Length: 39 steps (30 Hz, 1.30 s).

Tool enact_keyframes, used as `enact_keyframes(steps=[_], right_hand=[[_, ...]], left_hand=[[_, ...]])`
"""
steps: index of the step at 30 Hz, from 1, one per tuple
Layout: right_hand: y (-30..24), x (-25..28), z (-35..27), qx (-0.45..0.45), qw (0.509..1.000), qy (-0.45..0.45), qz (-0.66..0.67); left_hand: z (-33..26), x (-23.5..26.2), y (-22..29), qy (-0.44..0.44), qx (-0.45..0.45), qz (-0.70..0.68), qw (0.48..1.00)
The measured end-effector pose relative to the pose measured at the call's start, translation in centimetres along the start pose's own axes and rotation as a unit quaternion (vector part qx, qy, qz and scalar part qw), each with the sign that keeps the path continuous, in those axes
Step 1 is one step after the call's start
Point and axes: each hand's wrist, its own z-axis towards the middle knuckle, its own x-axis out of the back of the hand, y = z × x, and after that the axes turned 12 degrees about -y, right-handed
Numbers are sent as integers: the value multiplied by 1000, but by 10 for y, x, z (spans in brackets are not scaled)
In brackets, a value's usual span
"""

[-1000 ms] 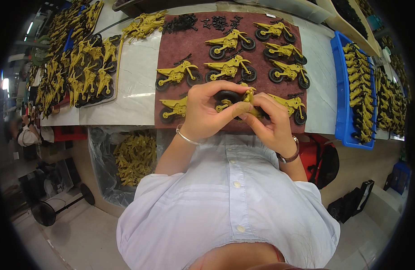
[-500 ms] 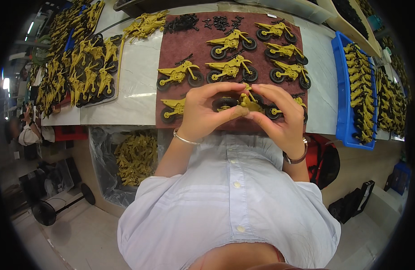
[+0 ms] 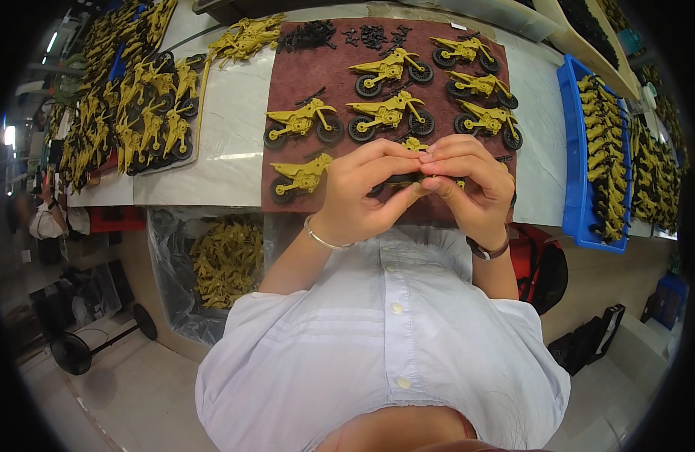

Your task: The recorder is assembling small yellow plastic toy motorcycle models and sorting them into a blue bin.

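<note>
My left hand [image 3: 374, 181] and my right hand [image 3: 472, 177] meet fingertip to fingertip over the near edge of a dark red mat [image 3: 340, 83]. Both are closed in a pinch around a yellow toy motorcycle [image 3: 414, 144], almost wholly hidden by my fingers; only a little yellow and black shows. Beside my left hand lies a yellow toy motorcycle body [image 3: 302, 175] with a black wheel. Beyond my hands, toy motorcycles with black wheels stand in rows, among them one in the middle [image 3: 385, 113] and one at the right [image 3: 489, 120].
Small black parts [image 3: 308, 35] lie at the mat's far edge, beside a pile of yellow bodies [image 3: 246, 38]. To the right stands a blue tray [image 3: 577, 151] of toy motorcycles; a loaded tray [image 3: 163, 166] is on the left. Below the table's edge is a plastic-lined bin [image 3: 167, 279] with yellow parts.
My fingers have drawn together and now cover the yellow piece that showed between them before. My left hand has shifted slightly right; more of the toy beside it is visible.
</note>
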Motion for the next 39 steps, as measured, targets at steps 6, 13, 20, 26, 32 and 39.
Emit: enact_keyframes(steps=[6,13,20,26,32,39], right_hand=[[-3,8,3,-21,999,-8,-31],[9,18,-22,-220,969,-71,90],[5,13,-16,-150,984,-20,89],[6,7,-16,-97,995,-1,21],[0,1,-17,-170,981,51,74],[-8,1,-21,-193,944,61,260]], left_hand=[[-1,0,-12,11,2,-45,999],[-7,6,-17,49,62,-313,947],[-6,7,-10,-66,173,-222,957],[-8,5,-17,-90,95,-32,991],[-6,-1,-22,-95,162,-141,972],[-9,-5,-14,-102,163,-207,959]])
